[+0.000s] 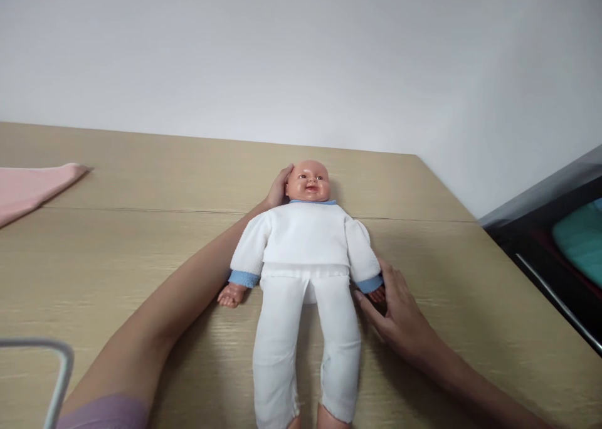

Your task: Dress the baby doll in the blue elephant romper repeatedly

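White-clothed, plastic-headed baby doll (305, 247) | left hand (278, 189) against head (309, 181), grip unclear | right hand (399, 307) spread around blue cuff (370, 284), unclenched | judged light, soft-bodied; hold torso (305, 228)

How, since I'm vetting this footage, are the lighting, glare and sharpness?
Head view: soft shadows lie on the table beside the doll and left arm; head view: small glints show on the doll's head; head view: its white clothes are bright, though folds show; head view: the grey bar at lower left looks soft-edged.
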A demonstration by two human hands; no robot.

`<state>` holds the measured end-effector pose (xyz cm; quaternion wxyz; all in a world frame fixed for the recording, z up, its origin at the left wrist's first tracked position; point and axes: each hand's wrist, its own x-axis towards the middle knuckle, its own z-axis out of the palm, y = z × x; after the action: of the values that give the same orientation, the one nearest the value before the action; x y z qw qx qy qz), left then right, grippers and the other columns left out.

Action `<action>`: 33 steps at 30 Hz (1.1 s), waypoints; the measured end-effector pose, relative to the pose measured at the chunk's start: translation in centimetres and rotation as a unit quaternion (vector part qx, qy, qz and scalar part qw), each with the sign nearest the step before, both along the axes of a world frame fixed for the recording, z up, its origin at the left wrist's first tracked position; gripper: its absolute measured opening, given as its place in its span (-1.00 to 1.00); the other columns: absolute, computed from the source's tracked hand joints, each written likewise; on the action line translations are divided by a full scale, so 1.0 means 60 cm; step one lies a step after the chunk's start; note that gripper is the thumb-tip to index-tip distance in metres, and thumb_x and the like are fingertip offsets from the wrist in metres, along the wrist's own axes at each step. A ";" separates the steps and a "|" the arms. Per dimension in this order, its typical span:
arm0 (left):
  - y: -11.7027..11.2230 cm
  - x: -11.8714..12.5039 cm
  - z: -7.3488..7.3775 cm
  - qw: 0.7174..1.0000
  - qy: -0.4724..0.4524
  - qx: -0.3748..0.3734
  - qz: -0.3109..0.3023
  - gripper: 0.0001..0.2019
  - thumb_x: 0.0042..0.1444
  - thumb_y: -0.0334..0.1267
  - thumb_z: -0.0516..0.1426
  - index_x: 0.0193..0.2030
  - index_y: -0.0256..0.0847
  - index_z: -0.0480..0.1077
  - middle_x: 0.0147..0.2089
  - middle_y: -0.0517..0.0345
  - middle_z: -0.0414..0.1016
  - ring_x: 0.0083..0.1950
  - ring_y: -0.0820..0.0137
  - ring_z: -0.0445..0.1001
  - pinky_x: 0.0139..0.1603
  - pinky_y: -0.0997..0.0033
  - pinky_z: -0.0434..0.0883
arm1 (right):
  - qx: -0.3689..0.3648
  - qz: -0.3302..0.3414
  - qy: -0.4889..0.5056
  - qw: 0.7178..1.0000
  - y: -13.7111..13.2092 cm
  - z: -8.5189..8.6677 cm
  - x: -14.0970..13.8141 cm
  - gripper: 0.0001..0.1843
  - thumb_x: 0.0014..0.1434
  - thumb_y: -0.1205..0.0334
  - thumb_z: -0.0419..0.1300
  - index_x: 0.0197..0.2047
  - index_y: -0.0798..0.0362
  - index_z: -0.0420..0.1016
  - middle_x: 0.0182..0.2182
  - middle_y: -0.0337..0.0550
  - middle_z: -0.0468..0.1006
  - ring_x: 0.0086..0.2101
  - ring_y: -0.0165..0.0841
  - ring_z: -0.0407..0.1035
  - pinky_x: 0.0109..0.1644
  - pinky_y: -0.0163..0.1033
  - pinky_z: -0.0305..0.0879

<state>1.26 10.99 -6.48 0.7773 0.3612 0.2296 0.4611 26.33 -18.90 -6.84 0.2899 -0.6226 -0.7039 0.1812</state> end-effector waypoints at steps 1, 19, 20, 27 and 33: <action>0.000 0.000 0.000 1.000 -0.001 0.001 0.000 -0.49 0.32 0.25 0.26 -0.07 -0.21 0.70 -0.04 -0.12 0.82 0.27 -0.16 0.71 0.43 -0.03 0.59 | 0.002 0.002 0.000 1.000 0.000 0.001 0.000 -0.32 0.49 -0.08 0.22 0.52 -0.05 0.19 0.24 0.17 0.54 0.19 0.11 0.48 0.30 0.30 0.48; 0.006 0.000 -0.004 1.000 0.009 0.005 0.021 -0.53 0.31 0.18 0.26 -0.07 -0.24 0.70 -0.06 -0.12 0.82 0.24 -0.12 0.73 0.43 0.01 0.57 | 0.005 0.007 -0.011 1.000 0.001 0.002 0.001 -0.28 0.49 -0.05 0.23 0.56 -0.03 0.14 0.28 0.20 0.53 0.23 0.12 0.47 0.31 0.29 0.48; 0.006 0.000 -0.004 1.000 0.008 0.006 0.023 -0.53 0.31 0.18 0.26 -0.08 -0.24 0.70 -0.06 -0.12 0.82 0.24 -0.12 0.73 0.43 0.02 0.57 | 0.007 0.006 -0.010 1.000 0.001 0.002 0.000 -0.28 0.48 -0.05 0.23 0.56 -0.03 0.14 0.28 0.19 0.54 0.22 0.12 0.48 0.31 0.28 0.49; 0.004 0.000 -0.004 1.000 0.008 -0.003 0.010 -0.50 0.32 0.21 0.25 -0.03 -0.24 0.70 -0.02 -0.13 0.82 0.25 -0.14 0.72 0.43 -0.01 0.58 | 0.007 0.011 -0.011 1.000 0.002 0.002 0.001 -0.27 0.49 -0.05 0.23 0.58 -0.07 0.11 0.30 0.19 0.52 0.24 0.12 0.47 0.34 0.31 0.48; 0.007 0.000 -0.006 1.000 0.000 -0.007 0.016 -0.51 0.34 0.19 0.23 -0.05 -0.25 0.70 0.00 -0.16 0.82 0.24 -0.13 0.73 0.40 -0.01 0.60 | 0.001 0.005 -0.013 1.000 0.001 0.004 -0.001 -0.30 0.49 -0.07 0.23 0.54 -0.03 0.16 0.24 0.19 0.55 0.18 0.10 0.49 0.28 0.28 0.51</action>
<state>1.28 11.42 -6.83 0.7724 0.3520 0.2384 0.4718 26.28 -18.86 -6.60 0.2801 -0.6211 -0.7111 0.1737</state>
